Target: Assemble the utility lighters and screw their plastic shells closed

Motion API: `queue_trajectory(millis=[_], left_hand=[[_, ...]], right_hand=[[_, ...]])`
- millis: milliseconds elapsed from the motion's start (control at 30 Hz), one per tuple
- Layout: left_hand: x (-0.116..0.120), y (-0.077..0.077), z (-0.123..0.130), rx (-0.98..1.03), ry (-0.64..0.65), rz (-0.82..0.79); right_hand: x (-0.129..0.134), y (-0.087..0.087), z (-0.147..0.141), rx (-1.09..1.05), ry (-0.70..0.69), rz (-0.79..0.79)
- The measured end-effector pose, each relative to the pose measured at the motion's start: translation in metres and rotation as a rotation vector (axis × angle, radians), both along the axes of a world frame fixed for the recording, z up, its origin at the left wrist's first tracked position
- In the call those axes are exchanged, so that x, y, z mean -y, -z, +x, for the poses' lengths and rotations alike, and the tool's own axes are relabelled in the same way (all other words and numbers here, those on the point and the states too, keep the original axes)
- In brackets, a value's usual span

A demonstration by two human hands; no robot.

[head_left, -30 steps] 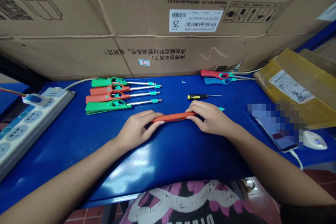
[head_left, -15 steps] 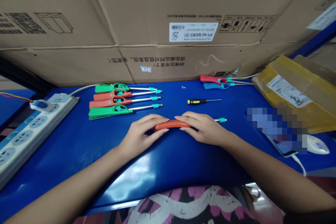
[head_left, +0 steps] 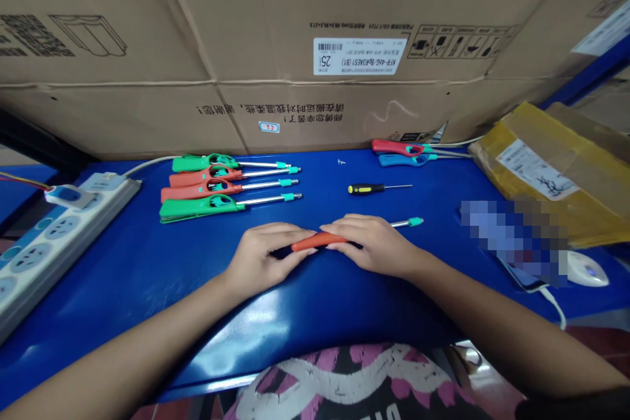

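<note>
An orange long-nosed gas lighter (head_left: 311, 242) lies between my two hands, its silver nozzle with a teal tip pointing right. My left hand (head_left: 263, 256) pinches the handle's left end between thumb and fingers. Around the handle's right part, near the nozzle, my right hand (head_left: 374, 243) is closed. The trigger area is hidden under the right hand. A small screwdriver (head_left: 367, 189) with a black and yellow handle lies just beyond my hands. Several lighters, green (head_left: 199, 208) and orange (head_left: 197, 191), lie in a row at the back left.
A white power strip (head_left: 63, 236) runs along the left. At the back right lie a red lighter (head_left: 396, 147) and a blue lighter (head_left: 401, 160), beside a yellow-taped parcel (head_left: 556, 174). A phone (head_left: 526, 275) rests at right. A large cardboard box (head_left: 275, 13) walls off the back.
The lighter has tilted so its nozzle end points slightly upward to the right, and my right hand has slid a little left along the handle. The view has shifted slightly.
</note>
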State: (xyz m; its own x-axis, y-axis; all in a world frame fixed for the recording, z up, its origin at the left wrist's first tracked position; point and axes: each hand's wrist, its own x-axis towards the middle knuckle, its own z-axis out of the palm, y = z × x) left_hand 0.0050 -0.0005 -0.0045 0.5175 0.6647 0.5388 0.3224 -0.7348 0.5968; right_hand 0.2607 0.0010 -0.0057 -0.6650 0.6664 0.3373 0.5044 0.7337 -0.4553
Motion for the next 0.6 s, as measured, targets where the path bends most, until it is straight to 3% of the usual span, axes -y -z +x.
queue_trajectory(millis=[200, 367, 600], left_hand=[[-0.011, -0.002, -0.011, 0.0, -0.038, -0.075], [-0.014, 0.001, -0.012, -0.002, -0.034, -0.046], [-0.02, 0.006, -0.013, 0.002, -0.061, -0.024]], right_hand=[[-0.013, -0.001, 0.021, 0.03, -0.004, 0.057], [-0.016, 0.005, 0.024, -0.035, 0.002, 0.099], [-0.015, -0.003, 0.018, 0.077, 0.047, -0.039]])
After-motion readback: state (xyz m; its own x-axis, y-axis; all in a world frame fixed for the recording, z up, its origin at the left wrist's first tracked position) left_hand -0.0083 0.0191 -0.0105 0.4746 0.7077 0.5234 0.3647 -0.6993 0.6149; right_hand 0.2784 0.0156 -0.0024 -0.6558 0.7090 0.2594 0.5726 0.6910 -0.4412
